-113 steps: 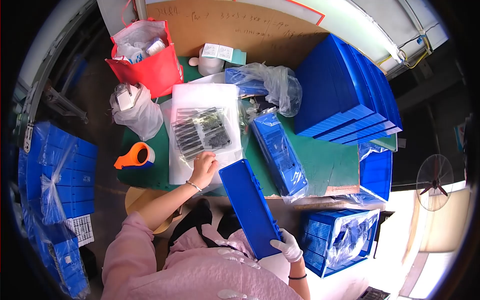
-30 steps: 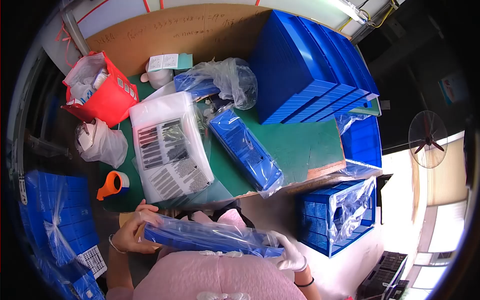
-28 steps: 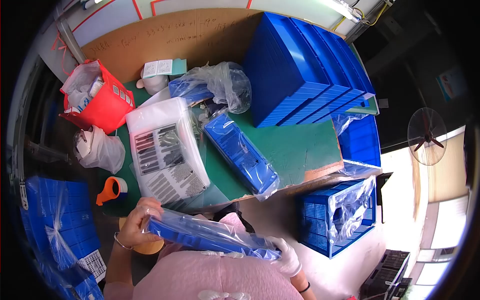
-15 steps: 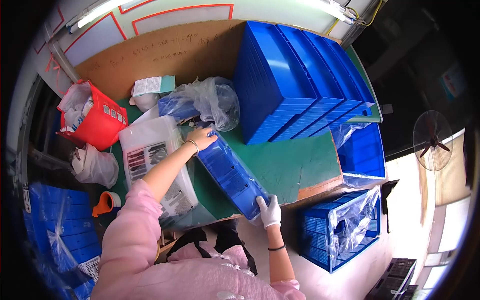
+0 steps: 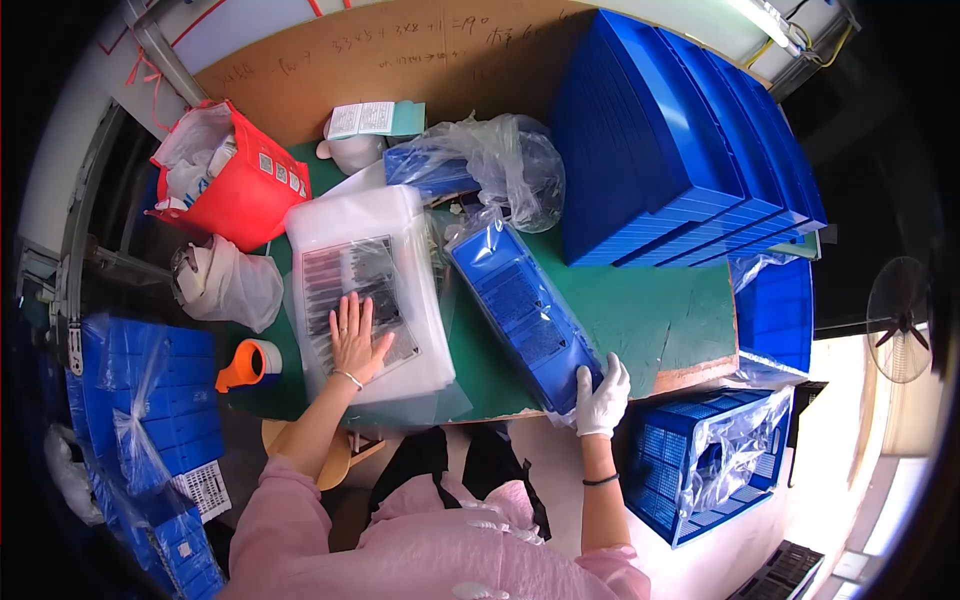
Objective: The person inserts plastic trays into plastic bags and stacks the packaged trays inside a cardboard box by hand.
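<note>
My left hand (image 5: pixel 358 340) lies flat with fingers spread on a stack of clear plastic bags (image 5: pixel 400 220) printed with dark text. To the right, a blue plastic bin (image 5: pixel 520 305) sits inside a clear printed bag, slanting across the green tabletop with its near end at the front edge. My right hand (image 5: pixel 602 398), in a white glove, grips that near end, thumb on top and fingers along the side. The bag's loose far end is crumpled near another blue piece (image 5: pixel 430 172) under clear plastic.
Stacked blue bins (image 5: pixel 650 150) rise at the back right. A red bag (image 5: pixel 240 180), a white plastic bag (image 5: pixel 230 285) and an orange tape dispenser (image 5: pixel 243 365) are on the left. A blue crate (image 5: pixel 660 460) with clear film stands below right; wrapped blue bins (image 5: pixel 165 400) stand lower left.
My left hand has let go of the bagged bin's far end and moved left onto the bag stack. The bin now rests on the table, my right hand still at its near end.
</note>
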### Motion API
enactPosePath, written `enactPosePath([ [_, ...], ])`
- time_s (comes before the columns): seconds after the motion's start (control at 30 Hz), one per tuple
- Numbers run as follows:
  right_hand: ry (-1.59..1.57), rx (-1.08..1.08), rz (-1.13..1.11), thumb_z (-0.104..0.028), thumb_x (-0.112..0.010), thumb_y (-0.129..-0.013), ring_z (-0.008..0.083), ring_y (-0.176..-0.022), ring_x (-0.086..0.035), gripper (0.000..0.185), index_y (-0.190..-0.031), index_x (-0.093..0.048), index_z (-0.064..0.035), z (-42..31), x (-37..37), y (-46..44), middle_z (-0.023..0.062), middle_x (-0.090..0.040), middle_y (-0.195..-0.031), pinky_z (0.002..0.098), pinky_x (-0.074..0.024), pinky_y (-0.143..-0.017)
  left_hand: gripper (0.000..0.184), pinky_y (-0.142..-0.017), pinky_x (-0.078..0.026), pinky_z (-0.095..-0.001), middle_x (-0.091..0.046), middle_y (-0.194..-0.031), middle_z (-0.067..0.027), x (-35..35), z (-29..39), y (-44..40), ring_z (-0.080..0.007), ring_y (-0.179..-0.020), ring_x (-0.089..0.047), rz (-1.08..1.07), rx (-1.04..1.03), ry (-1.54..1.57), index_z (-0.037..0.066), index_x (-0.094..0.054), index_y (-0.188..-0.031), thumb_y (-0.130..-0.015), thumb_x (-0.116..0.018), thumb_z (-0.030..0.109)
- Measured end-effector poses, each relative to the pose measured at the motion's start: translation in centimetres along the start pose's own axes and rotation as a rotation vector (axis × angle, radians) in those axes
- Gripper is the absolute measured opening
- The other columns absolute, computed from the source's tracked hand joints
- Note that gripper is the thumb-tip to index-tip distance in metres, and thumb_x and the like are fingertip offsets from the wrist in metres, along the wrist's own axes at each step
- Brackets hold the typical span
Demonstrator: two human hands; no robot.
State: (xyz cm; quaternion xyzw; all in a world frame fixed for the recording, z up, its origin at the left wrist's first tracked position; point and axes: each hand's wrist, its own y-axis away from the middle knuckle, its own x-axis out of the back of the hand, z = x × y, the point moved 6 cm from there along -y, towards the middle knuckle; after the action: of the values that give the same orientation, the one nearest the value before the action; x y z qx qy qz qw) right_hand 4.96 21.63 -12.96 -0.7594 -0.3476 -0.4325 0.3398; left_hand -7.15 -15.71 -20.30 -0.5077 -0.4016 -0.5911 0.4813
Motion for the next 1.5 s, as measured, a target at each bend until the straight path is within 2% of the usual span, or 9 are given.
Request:
enactPosePath([
  [0.3,0.077,-0.068,0.050,-0.036,-0.059,-0.075,0.0363,-0.109,-0.040,0.057,-0.118,-0.041,-0.0031,0.5,-0.5,0.0,0.0212,-0.041,-0.118,0.0413,-0.0343,-0.091,0.061,-0.104,-0.011,-0.0436,-0.022,-0.136,-0.0168,3.0,-0.1,-12.3,-0.0308,-0.126,-0.018,0.263,-0.150,-0.019,0.007,-0.029,-0.130,-0.080,-0.051,0.035],
  [0.47,-0.736,-0.672,-0.065,-0.046,-0.053,-0.079,0.0307,-0.117,-0.037,0.074,-0.132,-0.021,-0.0054,3.7,-4.1,1.5,0.0229,-0.033,-0.128,0.0334,-0.0300,-0.095,0.051,-0.099,-0.023,-0.0405,-0.028,-0.132,-0.0197,4.8,10.2,-11.6,-0.0358,-0.121,-0.027,0.194,-0.314,0.753,0.007,-0.035,-0.126,-0.084,-0.048,0.032],
  [0.57,-0.911,-0.646,0.012,-0.039,-0.050,-0.083,0.0252,-0.110,-0.044,0.059,-0.127,-0.032,-0.0032,3.5,-4.7,1.5,0.0202,-0.044,-0.120,0.0300,-0.0340,-0.091,0.043,-0.094,-0.031,-0.0381,-0.043,-0.118,-0.0203,1.8,12.5,-14.3,-0.0343,-0.111,-0.040,0.098,-0.309,0.910,0.002,-0.043,-0.118,-0.085,-0.048,0.029],
  [0.63,-0.725,-0.613,-0.059,-0.036,-0.050,-0.084,0.0215,-0.097,-0.052,0.044,-0.109,-0.050,-0.0008,3.0,-3.7,1.3,0.0137,-0.056,-0.103,0.0300,-0.0385,-0.085,0.039,-0.090,-0.034,-0.0385,-0.048,-0.112,-0.0188,1.6,12.8,-14.8,-0.0335,-0.104,-0.045,0.117,-0.292,0.811,0.000,-0.047,-0.112,-0.084,-0.049,0.027],
  [0.8,-0.794,-0.604,0.073,-0.035,-0.047,-0.085,0.0196,-0.095,-0.052,0.040,-0.106,-0.052,-0.0014,3.7,-4.4,2.1,0.0132,-0.056,-0.101,0.0284,-0.0387,-0.084,0.047,-0.087,-0.036,-0.0380,-0.045,-0.111,-0.0193,2.2,12.7,-15.0,-0.0348,-0.101,-0.045,0.154,-0.145,0.678,0.001,-0.044,-0.116,-0.079,-0.055,0.028],
  [1.0,-0.916,-0.657,0.236,-0.032,-0.045,-0.087,0.0153,-0.079,-0.051,0.034,-0.097,-0.054,-0.0008,3.1,-3.9,2.1,0.0093,-0.057,-0.085,0.0274,-0.0405,-0.075,0.034,-0.076,-0.042,-0.0315,-0.059,-0.091,-0.0125,1.6,13.3,-14.8,-0.0243,-0.084,-0.056,-0.050,-0.151,0.849,0.001,-0.057,-0.100,-0.080,-0.055,0.029],
  [1.17,-0.905,-0.676,0.179,-0.031,-0.045,-0.086,0.0222,-0.078,-0.054,0.032,-0.096,-0.055,-0.0020,2.8,-3.9,2.1,0.0135,-0.057,-0.083,0.0303,-0.0413,-0.075,0.032,-0.075,-0.041,-0.0306,-0.060,-0.088,-0.0131,1.6,12.5,-14.2,-0.0243,-0.082,-0.055,-0.046,-0.099,0.831,0.002,-0.058,-0.099,-0.081,-0.055,0.028],
  [1.3,-0.757,-0.568,0.147,-0.033,-0.046,-0.086,0.0245,-0.085,-0.055,0.033,-0.096,-0.054,-0.0017,3.3,-3.7,1.5,0.0156,-0.057,-0.087,0.0306,-0.0413,-0.077,0.041,-0.084,-0.037,-0.0359,-0.054,-0.105,-0.0156,0.6,12.0,-15.6,-0.0301,-0.097,-0.050,-0.053,-0.081,0.595,0.001,-0.056,-0.103,-0.080,-0.053,0.035],
  [1.5,-0.791,-0.547,0.245,-0.036,-0.049,-0.084,0.0261,-0.089,-0.055,0.041,-0.108,-0.050,-0.0027,8.4,3.6,2.8,0.0157,-0.055,-0.100,0.0302,-0.0418,-0.080,0.052,-0.096,-0.025,-0.0408,-0.040,-0.124,-0.0153,4.3,11.2,-13.3,-0.0312,-0.114,-0.036,0.370,-0.164,0.330,0.004,-0.042,-0.119,-0.081,-0.051,0.039],
])
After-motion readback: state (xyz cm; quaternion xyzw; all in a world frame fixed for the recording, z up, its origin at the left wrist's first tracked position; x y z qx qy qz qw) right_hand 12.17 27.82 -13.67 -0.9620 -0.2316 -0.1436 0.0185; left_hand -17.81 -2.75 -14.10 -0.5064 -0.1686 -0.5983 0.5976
